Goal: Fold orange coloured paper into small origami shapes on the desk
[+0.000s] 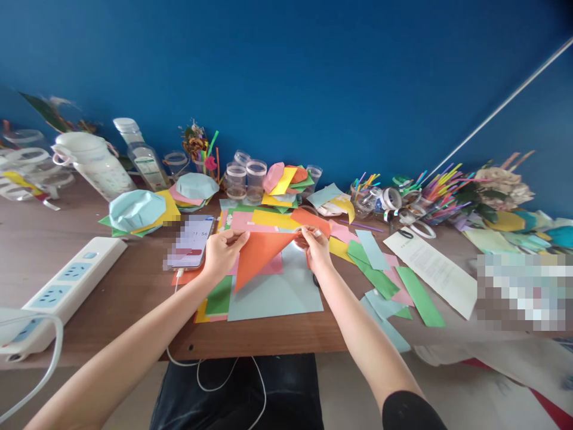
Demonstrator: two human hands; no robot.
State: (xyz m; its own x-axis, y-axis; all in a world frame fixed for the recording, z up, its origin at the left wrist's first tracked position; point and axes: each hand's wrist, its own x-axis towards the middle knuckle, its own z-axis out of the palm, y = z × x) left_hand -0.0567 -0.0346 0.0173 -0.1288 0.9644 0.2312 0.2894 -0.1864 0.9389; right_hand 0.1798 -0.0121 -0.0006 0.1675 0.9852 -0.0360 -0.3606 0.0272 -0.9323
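An orange sheet of paper, folded to a triangle, is held up between my two hands over the desk. My left hand pinches its upper left corner. My right hand has its fingers closed at the right corner; some of that corner is hidden behind them. Beneath the orange paper lies a light blue sheet, on top of green, yellow and pink sheets. A small pink piece shows just under the fold. A dark ring, perhaps a scissors handle, peeks out near my right wrist.
A phone on a cable lies left of the papers, with a white power strip farther left. Cut paper strips and a printed sheet lie to the right. Bottles, clear cups, folded paper shapes and coloured straws line the wall.
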